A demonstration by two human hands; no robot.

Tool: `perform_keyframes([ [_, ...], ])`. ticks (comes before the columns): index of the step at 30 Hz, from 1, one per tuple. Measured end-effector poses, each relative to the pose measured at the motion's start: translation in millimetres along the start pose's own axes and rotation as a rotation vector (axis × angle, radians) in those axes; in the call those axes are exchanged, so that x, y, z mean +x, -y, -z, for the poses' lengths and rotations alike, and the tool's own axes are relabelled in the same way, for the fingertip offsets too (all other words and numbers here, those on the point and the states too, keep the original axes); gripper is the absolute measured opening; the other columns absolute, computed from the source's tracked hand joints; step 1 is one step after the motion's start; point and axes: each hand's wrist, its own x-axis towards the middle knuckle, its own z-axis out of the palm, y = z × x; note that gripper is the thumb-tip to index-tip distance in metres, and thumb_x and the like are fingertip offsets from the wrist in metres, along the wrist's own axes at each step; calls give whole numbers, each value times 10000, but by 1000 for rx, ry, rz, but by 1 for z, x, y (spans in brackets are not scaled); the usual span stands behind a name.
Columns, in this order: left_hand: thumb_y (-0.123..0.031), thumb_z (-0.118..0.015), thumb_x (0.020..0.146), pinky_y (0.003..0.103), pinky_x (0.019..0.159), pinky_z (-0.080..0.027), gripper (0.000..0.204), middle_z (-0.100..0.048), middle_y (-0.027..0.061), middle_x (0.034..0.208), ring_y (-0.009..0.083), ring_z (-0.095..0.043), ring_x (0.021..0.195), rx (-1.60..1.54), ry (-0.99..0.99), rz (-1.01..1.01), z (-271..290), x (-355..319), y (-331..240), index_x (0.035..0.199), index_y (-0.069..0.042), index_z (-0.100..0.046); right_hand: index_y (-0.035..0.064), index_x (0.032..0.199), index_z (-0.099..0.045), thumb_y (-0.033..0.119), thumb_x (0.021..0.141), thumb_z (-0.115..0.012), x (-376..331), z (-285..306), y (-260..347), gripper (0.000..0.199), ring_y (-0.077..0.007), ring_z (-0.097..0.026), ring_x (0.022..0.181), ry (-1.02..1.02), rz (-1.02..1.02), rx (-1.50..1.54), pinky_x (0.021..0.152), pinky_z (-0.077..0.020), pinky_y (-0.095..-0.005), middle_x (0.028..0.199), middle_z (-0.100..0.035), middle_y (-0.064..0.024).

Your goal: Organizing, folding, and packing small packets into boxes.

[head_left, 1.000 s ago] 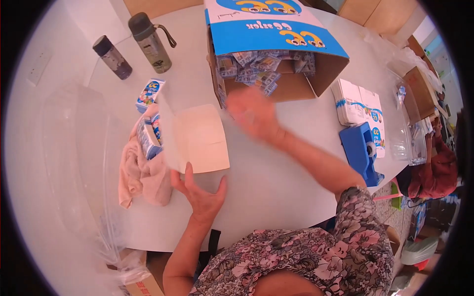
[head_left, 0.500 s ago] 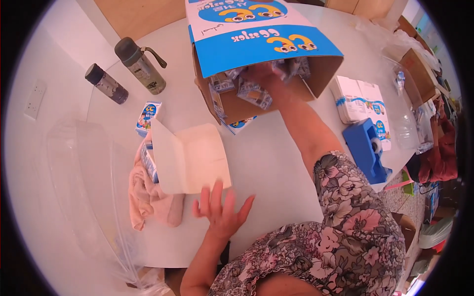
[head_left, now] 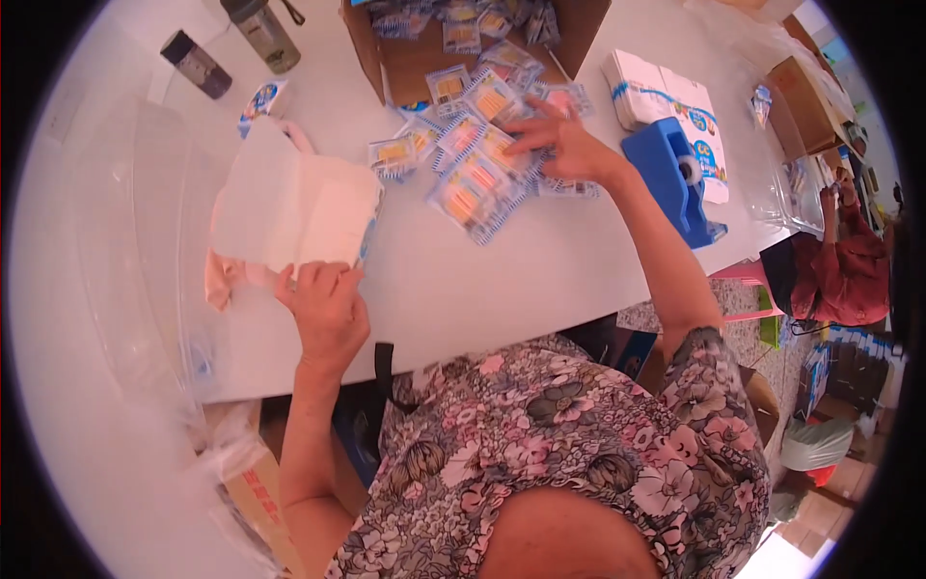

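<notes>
My left hand [head_left: 328, 311] is closed on the near edge of a cream-white carton [head_left: 335, 205], its fingers curled over the rim. A pink cloth [head_left: 224, 280] lies partly under that carton. Over a loose pile of small clear-and-blue snack packets [head_left: 475, 188] my right hand [head_left: 571, 145] reaches with fingers apart, touching the packets. The pile spreads from the mouth of a large cardboard box [head_left: 367, 60], which lies on its side with more packets [head_left: 463, 37] inside.
A blue tape dispenser [head_left: 666, 179] stands right of the pile, beside stacked flat white cartons [head_left: 637, 92]. Two bottles, a small flask [head_left: 198, 66] and a larger one [head_left: 265, 39], stand far left. Another person [head_left: 854, 275] sits at the far right.
My right hand has come out of the large box, and packets now lie spread on the table before it. My left hand has closed on the cream carton's edge. The view has shifted.
</notes>
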Motion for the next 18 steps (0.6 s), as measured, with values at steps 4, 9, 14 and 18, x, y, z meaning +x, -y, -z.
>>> perform_keyframes([
  [4,-6,-679,667,518,1012,-301,361,-646,49,1060,268,-572,1056,75,-175,9,12,-3,-23,1016,-98,-696,126,975,-763,165,691,-759,-26,-30,60,286,-332,-517,1223,-259,-197,-320,999,-427,-447,1242,-656,-54],
  [9,-70,-739,704,447,935,-372,353,-642,77,1092,282,-567,1056,-328,-83,-97,-16,-11,-70,1054,-75,-691,93,911,-695,361,696,-820,-63,-83,130,365,-249,-585,993,-192,-161,-358,807,-444,-419,1000,-636,-41],
  [14,-199,-808,720,432,922,-376,550,-607,77,1175,278,-534,1087,-428,44,40,-59,3,-93,1225,-74,-628,96,1047,-650,384,691,-827,-89,-99,126,490,-253,-577,967,-326,-76,-247,791,-435,-399,989,-609,-40],
  [18,-260,-831,713,423,951,-381,699,-599,90,1193,296,-513,1120,-444,154,98,-73,4,-93,1327,-54,-567,83,1056,-645,365,697,-830,-107,-88,128,492,-265,-578,991,-335,-161,-154,816,-448,-402,997,-610,-47],
])
